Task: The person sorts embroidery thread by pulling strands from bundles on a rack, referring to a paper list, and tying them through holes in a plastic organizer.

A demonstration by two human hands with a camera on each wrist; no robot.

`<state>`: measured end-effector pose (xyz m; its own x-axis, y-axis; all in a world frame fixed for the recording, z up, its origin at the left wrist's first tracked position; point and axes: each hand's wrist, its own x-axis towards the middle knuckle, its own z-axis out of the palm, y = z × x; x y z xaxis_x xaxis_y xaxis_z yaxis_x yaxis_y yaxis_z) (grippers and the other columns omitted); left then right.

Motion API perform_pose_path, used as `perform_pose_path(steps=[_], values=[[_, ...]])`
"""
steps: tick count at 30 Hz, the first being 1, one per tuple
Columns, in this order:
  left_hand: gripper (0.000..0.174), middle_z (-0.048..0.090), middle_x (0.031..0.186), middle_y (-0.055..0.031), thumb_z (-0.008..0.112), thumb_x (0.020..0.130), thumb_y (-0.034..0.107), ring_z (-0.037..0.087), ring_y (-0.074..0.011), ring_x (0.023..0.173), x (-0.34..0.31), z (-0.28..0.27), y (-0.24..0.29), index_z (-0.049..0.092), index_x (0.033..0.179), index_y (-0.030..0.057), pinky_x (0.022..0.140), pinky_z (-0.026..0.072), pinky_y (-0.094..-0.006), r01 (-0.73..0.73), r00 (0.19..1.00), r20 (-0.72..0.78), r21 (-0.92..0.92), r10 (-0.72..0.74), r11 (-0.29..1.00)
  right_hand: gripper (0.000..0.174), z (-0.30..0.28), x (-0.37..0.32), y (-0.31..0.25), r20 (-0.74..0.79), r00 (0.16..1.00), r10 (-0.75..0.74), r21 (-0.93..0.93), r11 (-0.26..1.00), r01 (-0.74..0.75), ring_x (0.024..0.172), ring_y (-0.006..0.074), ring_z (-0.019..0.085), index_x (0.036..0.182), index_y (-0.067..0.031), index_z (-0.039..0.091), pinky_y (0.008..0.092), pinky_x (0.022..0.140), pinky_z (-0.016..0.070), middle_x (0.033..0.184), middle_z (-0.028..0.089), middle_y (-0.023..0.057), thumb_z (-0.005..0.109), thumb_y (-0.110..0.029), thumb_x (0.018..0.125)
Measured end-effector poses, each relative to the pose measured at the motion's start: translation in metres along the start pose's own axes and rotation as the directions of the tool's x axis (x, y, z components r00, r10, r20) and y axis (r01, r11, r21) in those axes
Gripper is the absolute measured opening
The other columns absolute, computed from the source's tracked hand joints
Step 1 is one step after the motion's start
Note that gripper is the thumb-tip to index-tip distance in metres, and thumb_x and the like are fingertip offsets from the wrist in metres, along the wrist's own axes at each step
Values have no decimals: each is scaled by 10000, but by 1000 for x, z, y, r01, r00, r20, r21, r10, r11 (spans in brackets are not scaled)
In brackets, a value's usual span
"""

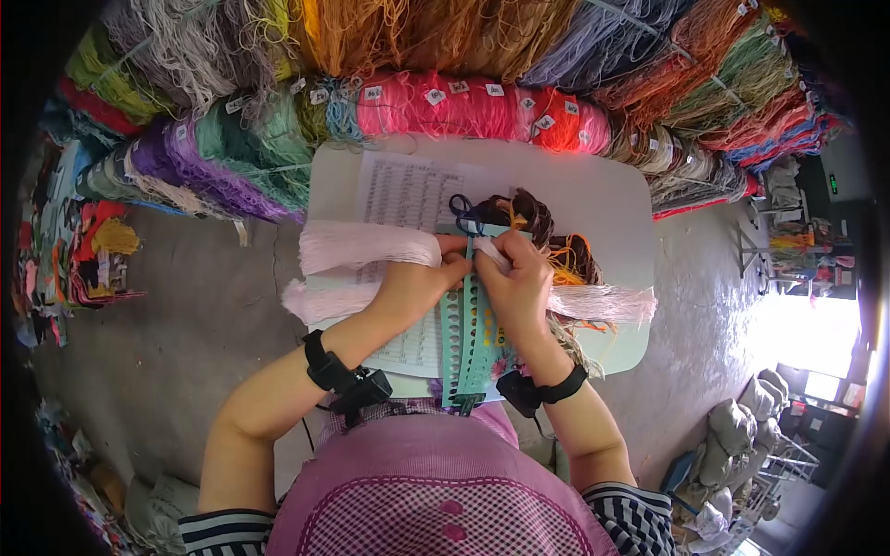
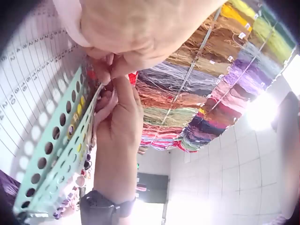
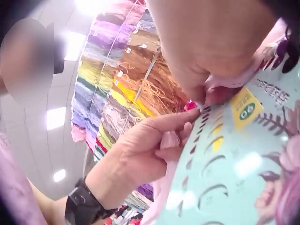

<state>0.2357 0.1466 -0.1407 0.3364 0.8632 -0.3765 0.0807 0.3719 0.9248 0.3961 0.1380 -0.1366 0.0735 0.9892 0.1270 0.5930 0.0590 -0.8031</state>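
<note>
A pale pink skein of embroidery thread [image 1: 366, 246] hangs over my left hand [image 1: 417, 283], which grips it close to the upper end of a mint-green card with rows of round holes [image 1: 476, 347]. Pressed against that same end, my right hand [image 1: 519, 283] pinches a bundle of the pink thread, its fingertips meeting the left ones. More pink strands [image 1: 603, 304] stick out to the right beneath the right wrist. In the right wrist view the card shows a yellow 60 label [image 3: 246, 111] and printed flowers. The exact spot where the thread meets the holes is hidden behind the fingers.
Under the work lies a printed chart [image 1: 399, 185] on a white table [image 1: 621, 199]. Dark brown and orange skeins [image 1: 570, 255] and a navy loop [image 1: 464, 211] sit beside the card. Racks of coloured thread [image 1: 426, 107] line the table's far side.
</note>
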Motion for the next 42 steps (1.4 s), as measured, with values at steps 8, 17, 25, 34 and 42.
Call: perform_pose_path(steps=[8,17,25,34,42], values=[[313,670,920,-83,591,929,139,651,-111,789,-1,-11,4,591,1172,-57,530,468,-207,91,994,74,-198,-78,976,238,-16,-8,-21,75,988,-135,-80,987,141,715,290,630,908,-37,662,358,606,499,797,632,105,746,-178,736],[273,666,931,-79,629,912,145,659,-127,769,8,-13,3,609,1100,-52,585,527,-204,208,967,202,-276,-155,939,308,-29,-7,-16,307,914,265,217,916,-338,768,80,597,1001,24,680,249,710,487,858,670,43,736,-173,771],[230,659,922,-80,621,894,134,662,-143,762,3,-8,-2,600,1048,-36,605,548,-226,189,982,51,-228,-182,955,405,-16,-5,-13,157,976,151,-34,988,-148,712,230,677,996,-13,630,332,668,521,794,684,160,725,-271,699],[182,678,796,-90,620,874,145,650,-113,614,0,-50,1,627,960,-15,391,366,-195,135,991,52,-531,-127,837,385,-25,3,-20,249,944,218,11,974,-228,668,243,663,1014,-24,608,341,647,516,761,677,132,689,-232,700],[226,647,748,-86,667,870,168,539,-67,502,-1,-51,11,623,1002,-10,372,303,-191,213,977,96,-403,-190,890,379,-23,0,-22,265,934,240,31,966,-257,690,229,664,1019,-25,601,334,666,513,773,676,122,694,-228,713]])
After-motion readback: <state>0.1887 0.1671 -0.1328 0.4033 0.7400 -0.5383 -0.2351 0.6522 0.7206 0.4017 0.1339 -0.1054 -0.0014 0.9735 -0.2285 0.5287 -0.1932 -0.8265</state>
